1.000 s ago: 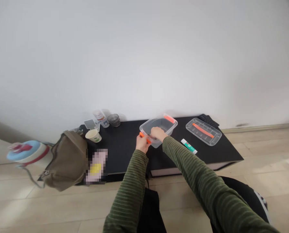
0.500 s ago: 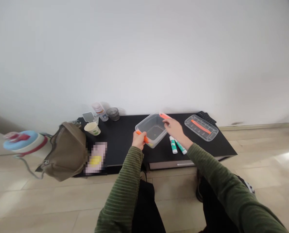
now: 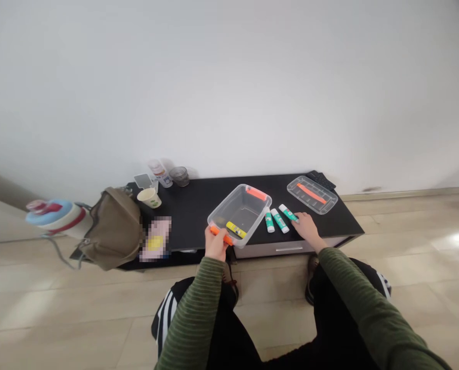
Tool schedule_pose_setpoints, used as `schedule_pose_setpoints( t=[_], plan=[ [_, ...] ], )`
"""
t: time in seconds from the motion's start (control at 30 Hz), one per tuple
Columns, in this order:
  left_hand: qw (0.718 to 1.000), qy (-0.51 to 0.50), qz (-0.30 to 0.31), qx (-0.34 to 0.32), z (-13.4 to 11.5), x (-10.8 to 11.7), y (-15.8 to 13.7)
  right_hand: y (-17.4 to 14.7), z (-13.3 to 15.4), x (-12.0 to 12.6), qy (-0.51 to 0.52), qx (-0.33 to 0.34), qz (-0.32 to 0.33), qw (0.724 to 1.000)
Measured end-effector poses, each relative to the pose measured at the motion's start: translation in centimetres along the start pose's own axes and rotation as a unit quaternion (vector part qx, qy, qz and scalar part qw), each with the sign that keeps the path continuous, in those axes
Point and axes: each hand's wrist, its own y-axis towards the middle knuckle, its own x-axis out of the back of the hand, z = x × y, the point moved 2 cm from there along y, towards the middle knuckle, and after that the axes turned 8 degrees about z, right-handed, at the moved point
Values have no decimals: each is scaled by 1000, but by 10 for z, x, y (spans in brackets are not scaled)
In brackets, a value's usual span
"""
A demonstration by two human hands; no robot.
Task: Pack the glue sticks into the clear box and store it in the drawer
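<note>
Across the black table (image 3: 193,205), your left grip (image 3: 216,243) is holding the clear box (image 3: 226,200) at its orange near end, the lid (image 3: 310,198) lying off to the right. Between them three teal tubes (image 3: 279,221) are lying, your right grip (image 3: 305,226) touching the rightmost, grasping or not, I cannot tell; inside the box a yellow tube (image 3: 236,229) is resting.

- Low black cabinet (image 3: 190,210): drawer beneath top.
- Right: clear lid (image 3: 317,202), orange handle; small black item (image 3: 323,180) just behind.
- Front: three green-and-white tubes (image 3: 280,221), side by side.
- Left: paper cup (image 3: 149,198), glass (image 3: 180,177), brown bag (image 3: 115,231).
</note>
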Motion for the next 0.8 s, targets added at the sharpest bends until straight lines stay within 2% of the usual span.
schedule_pose_setpoints(
  t=[0.17, 0.27, 0.33, 0.4, 0.47, 0.57, 0.63, 0.7, 0.8],
  plan=[
    [1000, -17, -4, -15, 10, 1, -18, -5, 1, -3, 17, 8, -35, 999],
    [1000, -23, -5, -17, 13, -1, -21, -14, 10, 8, 78, -29, -59, 995],
    [1000, -23, -7, -10, 17, -4, -21, -22, 23, 22, 127, -28, -100, 986],
    [1000, -24, -9, -6, 20, -6, -20, -31, 45, 40, 158, 30, -147, 976],
    [999, -27, -13, -10, 23, -8, -18, -39, 76, 59, 160, 125, -158, 966],
    [999, -33, -20, -12, 26, -12, -17, -45, 134, 75, 91, 249, -77, 961],
    [999, -35, -29, -9, 27, -13, -16, -45, 174, 75, -5, 285, -2, 959],
    [999, -37, -37, -8, 28, -15, -15, -43, 210, 67, -108, 281, 83, 950],
    [998, -39, -42, -11, 28, -16, -13, -38, 249, 48, -224, 230, 198, 926]
  ],
)
